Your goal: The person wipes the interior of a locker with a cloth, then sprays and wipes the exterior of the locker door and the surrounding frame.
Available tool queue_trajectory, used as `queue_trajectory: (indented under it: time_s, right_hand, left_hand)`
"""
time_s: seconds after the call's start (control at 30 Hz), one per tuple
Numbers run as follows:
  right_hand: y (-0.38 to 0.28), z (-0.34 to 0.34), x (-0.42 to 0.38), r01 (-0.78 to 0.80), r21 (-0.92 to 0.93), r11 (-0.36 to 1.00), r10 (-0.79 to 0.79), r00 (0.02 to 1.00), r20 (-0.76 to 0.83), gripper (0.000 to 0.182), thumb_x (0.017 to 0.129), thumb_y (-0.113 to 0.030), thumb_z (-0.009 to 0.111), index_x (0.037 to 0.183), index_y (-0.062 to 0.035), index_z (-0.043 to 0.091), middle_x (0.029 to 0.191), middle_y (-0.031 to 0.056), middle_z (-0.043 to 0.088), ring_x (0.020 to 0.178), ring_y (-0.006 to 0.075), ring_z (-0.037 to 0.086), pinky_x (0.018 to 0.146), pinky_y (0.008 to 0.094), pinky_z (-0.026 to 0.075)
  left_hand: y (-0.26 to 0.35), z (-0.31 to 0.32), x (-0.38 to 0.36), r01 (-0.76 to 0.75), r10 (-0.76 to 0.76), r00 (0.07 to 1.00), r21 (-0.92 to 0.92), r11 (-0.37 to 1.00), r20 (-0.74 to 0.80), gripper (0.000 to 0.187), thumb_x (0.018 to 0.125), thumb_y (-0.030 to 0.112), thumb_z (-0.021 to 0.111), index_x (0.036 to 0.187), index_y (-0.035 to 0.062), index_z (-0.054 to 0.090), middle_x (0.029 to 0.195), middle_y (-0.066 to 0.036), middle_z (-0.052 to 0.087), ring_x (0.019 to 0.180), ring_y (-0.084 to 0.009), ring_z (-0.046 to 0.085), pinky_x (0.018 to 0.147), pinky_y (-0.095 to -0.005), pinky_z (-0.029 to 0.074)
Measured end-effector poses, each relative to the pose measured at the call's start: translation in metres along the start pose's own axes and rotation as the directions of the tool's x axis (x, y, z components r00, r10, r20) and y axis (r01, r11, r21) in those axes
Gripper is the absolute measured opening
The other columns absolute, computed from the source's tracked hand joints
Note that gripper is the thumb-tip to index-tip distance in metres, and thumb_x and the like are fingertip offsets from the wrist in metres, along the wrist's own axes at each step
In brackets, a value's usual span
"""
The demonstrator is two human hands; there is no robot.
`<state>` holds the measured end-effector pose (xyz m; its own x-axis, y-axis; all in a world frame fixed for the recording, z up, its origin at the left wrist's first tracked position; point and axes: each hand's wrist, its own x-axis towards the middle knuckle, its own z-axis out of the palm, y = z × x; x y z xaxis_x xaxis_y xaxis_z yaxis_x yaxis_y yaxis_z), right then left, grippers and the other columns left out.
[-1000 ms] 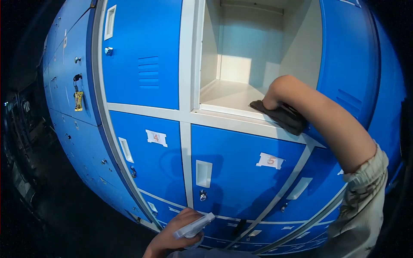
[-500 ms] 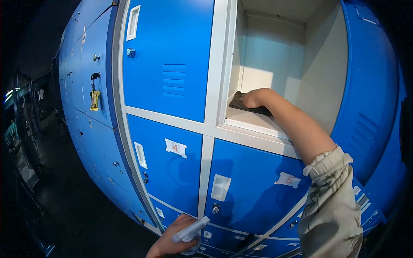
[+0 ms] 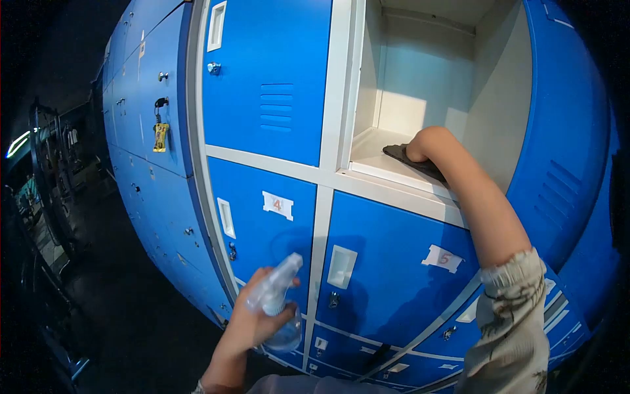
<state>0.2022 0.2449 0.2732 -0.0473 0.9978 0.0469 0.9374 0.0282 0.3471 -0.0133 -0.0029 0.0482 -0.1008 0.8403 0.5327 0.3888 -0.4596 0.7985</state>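
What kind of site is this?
Probably a gym locker area: numbered blue lockers, a key with a yellow tag hanging from one, and what may be exercise equipment in the dark background.

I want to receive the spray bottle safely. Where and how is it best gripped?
Probably around the rounded lower body of the spray bottle, coming from below: the left hand wraps the neck, the head tilts upward, and that clear lower part is left uncovered.

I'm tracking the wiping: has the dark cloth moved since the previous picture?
Yes: the dark cloth has moved right, away from the open locker's left wall.
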Motion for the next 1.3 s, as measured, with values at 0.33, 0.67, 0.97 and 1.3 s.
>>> queue_trajectory:
  time_s: [0.33, 0.67, 0.97, 1.3]
  right_hand:
    - [0.029, 0.067, -0.134, 0.418, 0.303, 0.856, -0.142, 0.755, -0.64, 0.077, 0.077, -0.071, 0.051, 0.113, -0.0039, 0.064, 0.108, 0.0205, 0.064, 0.1, 0.0361, 0.061, 0.085, 0.0411, 0.049]
    - [0.019, 0.084, -0.132, 0.393, 0.293, 0.871, 0.034, 0.547, -0.836, 0.059, 0.078, -0.063, 0.057, 0.088, -0.0065, 0.07, 0.083, 0.0113, 0.068, 0.076, 0.0295, 0.066, 0.069, 0.0393, 0.052]
    - [0.022, 0.088, -0.128, 0.414, 0.265, 0.871, 0.029, 0.495, -0.869, 0.054, 0.077, -0.06, 0.058, 0.091, -0.0095, 0.072, 0.085, 0.0097, 0.069, 0.076, 0.0284, 0.066, 0.067, 0.0392, 0.053]
    - [0.027, 0.089, -0.128, 0.465, 0.288, 0.837, 0.002, 0.524, -0.852, 0.048, 0.082, -0.047, 0.059, 0.106, -0.006, 0.065, 0.094, 0.0155, 0.067, 0.083, 0.0305, 0.066, 0.073, 0.0434, 0.052]
  left_hand:
    - [0.107, 0.01, 0.083, -0.437, 0.398, 0.894, -0.206, 0.875, -0.206, 0.049, 0.071, 0.007, 0.076, 0.117, 0.004, 0.059, 0.103, -0.002, 0.059, 0.092, -0.0118, 0.052, 0.083, -0.0276, 0.043]
    - [0.225, 0.014, 0.198, -0.757, 0.752, 0.651, -0.024, 0.653, -0.099, 0.034, 0.07, 0.005, 0.067, 0.104, 0.0042, 0.064, 0.099, -0.002, 0.064, 0.091, -0.0128, 0.057, 0.084, -0.0278, 0.046]
    - [0.267, 0.056, 0.241, -0.713, 0.71, 0.695, -0.239, 0.659, -0.118, 0.034, 0.071, 0.005, 0.066, 0.105, 0.0047, 0.061, 0.097, -0.004, 0.065, 0.091, -0.0144, 0.061, 0.081, -0.0294, 0.048]
    - [0.256, 0.032, 0.242, -0.701, 0.621, 0.708, -0.222, 0.678, -0.336, 0.032, 0.07, 0.006, 0.066, 0.102, 0.0063, 0.06, 0.095, -0.004, 0.062, 0.087, -0.0143, 0.058, 0.076, -0.0282, 0.045]
